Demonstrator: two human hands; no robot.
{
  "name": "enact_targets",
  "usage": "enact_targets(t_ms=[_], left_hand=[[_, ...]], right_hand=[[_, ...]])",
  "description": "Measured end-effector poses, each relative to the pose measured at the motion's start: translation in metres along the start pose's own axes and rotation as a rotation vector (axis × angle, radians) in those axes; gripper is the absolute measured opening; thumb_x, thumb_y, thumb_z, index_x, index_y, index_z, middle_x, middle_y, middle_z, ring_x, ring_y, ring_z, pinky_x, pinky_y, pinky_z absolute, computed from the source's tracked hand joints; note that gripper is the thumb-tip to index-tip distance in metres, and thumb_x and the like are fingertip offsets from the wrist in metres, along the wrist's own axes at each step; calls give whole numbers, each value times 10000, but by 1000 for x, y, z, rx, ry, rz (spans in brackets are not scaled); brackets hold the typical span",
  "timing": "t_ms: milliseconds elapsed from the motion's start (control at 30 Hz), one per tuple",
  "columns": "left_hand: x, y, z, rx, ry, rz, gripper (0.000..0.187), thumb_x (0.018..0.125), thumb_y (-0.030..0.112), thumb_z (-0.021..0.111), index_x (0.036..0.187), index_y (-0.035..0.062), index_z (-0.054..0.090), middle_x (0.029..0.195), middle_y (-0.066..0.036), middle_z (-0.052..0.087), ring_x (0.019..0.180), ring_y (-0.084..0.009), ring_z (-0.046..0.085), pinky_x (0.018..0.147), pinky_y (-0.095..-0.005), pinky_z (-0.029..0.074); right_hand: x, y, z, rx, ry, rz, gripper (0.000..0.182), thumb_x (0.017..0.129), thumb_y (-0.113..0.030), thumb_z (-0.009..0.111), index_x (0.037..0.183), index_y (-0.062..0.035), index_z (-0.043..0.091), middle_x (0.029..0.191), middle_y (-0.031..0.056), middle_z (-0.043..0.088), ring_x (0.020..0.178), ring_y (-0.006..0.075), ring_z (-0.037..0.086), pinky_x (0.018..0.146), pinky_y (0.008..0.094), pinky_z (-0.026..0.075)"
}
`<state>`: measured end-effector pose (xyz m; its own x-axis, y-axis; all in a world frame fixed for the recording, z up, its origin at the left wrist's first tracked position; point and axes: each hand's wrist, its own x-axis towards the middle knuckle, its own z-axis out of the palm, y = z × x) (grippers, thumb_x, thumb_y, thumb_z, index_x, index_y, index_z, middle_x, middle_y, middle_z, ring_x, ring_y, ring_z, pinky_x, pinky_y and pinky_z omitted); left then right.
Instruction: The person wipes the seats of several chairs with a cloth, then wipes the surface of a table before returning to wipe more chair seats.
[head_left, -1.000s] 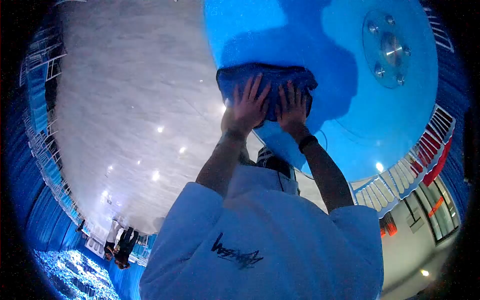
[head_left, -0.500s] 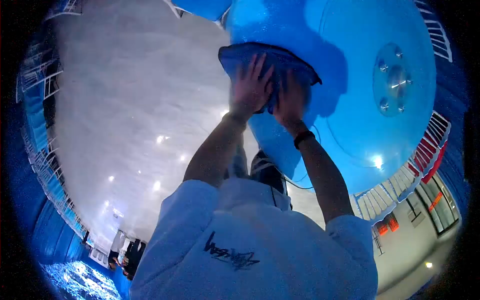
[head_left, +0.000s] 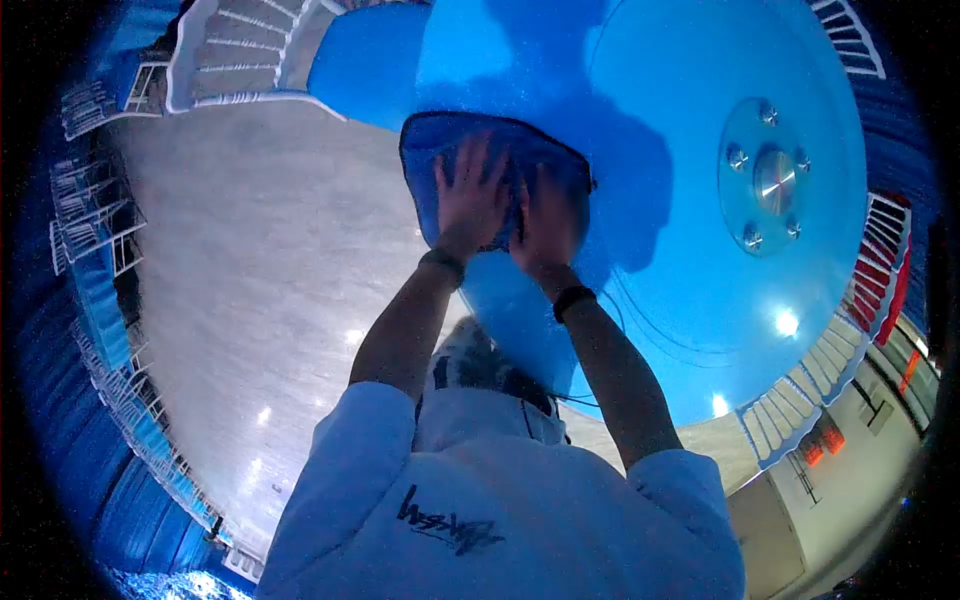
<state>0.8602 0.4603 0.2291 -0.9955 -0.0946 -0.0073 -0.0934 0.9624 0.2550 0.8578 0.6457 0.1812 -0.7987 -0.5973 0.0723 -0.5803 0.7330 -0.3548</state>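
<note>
A dark blue cloth with a black edge [head_left: 425, 160] lies spread at the rim of the round blue table. My left hand [head_left: 470, 200] presses flat on it, fingers spread and pointing toward the far side. Close beside it, my right hand [head_left: 548, 225] also lies on the cloth with its fingers stretched out, slightly blurred. Both hands are open, and dark bands circle the wrists. What lies under the cloth is hidden.
A clear glass turntable with a metal hub [head_left: 776, 182] covers much of the blue table [head_left: 640, 345]. White chairs [head_left: 800, 395] stand along the right rim, and a white chair with a blue seat [head_left: 365, 60] is at upper left. A thin dark cable [head_left: 580, 402] hangs near my waist.
Both hands and the cloth have shifted left and slightly nearer in view. The cloth looks more spread out. My view has turned, bringing more of the upper-left chair into sight.
</note>
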Motion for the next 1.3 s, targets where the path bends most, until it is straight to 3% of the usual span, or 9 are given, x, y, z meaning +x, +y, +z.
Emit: enact_targets(t_ms=[100, 133, 200, 333, 433, 500, 567, 700, 1300], left_hand=[[14, -2, -10, 4, -8, -31, 601, 977, 329, 558, 1555, 195, 467, 1706, -125, 261, 1584, -356, 205, 1205, -711, 143], [16, -2, -15, -1, -28, -45, 600, 978, 327, 557, 1555, 191, 465, 1703, -131, 265, 1581, -363, 210, 1203, -715, 144], [29, -4, -12, -52, 28, -57, 581, 987, 325, 550, 1546, 188, 478, 1704, -138, 261, 1580, -372, 209, 1195, -722, 152], [82, -23, 6, -6, 34, -30, 729, 985, 402, 553, 1649, 228, 306, 1734, -143, 177, 1599, -394, 127, 1205, -724, 96], [129, -41, 1, -117, 120, 102, 553, 1014, 350, 530, 1543, 194, 492, 1682, -139, 316, 1566, -371, 246, 1196, -706, 171], [158, -54, -10, -223, 126, 158, 555, 1018, 359, 526, 1548, 199, 488, 1675, -137, 332, 1563, -362, 256, 1202, -699, 168], [176, -65, -10, -296, 133, 173, 553, 1022, 368, 519, 1550, 205, 487, 1674, -136, 336, 1565, -353, 256, 1206, -695, 163], [202, -69, -7, -384, 114, 112, 551, 1032, 378, 499, 1554, 205, 482, 1682, -131, 323, 1574, -342, 241, 1211, -700, 146], [352, -97, 10, -183, 144, 4, 618, 978, 360, 542, 1562, 190, 439, 1679, -163, 305, 1566, -392, 235, 1122, -745, 226]], right_hand=[[33, -7, -30, 165, -184, 156, 766, 917, -280, 624, 1603, -99, 335, 1677, 215, 283, 1490, 460, 332, 1173, 603, 312], [72, -16, -79, 275, -410, 287, 751, 914, -264, 634, 1591, -98, 355, 1672, 200, 302, 1487, 448, 344, 1169, 603, 316], [96, -9, -82, 283, -419, 356, 736, 911, -251, 656, 1574, -96, 378, 1660, 174, 335, 1485, 423, 361, 1167, 601, 319], [116, 11, -28, 302, 151, 356, 710, 931, -275, 675, 1559, -98, 394, 1637, 149, 374, 1490, 385, 371, 1189, 592, 293], [162, 21, -5, 214, 300, 538, 700, 998, -399, 592, 1597, -120, 363, 1672, 137, 327, 1510, 397, 335, 1232, 573, 223], [200, 2, -15, -1, 340, 578, 717, 1017, -468, 546, 1624, -147, 339, 1692, 130, 297, 1515, 405, 325, 1234, 584, 201], [227, -11, -26, 192, 237, 673, 742, 1016, -512, 518, 1647, -188, 299, 1711, 125, 256, 1527, 417, 296, 1233, 605, 180], [255, 44, -3, -332, 206, 472, 752, 1002, -516, 529, 1660, -248, 281, 1730, 109, 211, 1543, 433, 248, 1226, 646, 147], [439, 121, 4, -244, 84, 144, 658, 1045, -371, 469, 1663, -269, 266, 1745, 60, 182, 1549, 335, 272, 1244, 559, 202]])
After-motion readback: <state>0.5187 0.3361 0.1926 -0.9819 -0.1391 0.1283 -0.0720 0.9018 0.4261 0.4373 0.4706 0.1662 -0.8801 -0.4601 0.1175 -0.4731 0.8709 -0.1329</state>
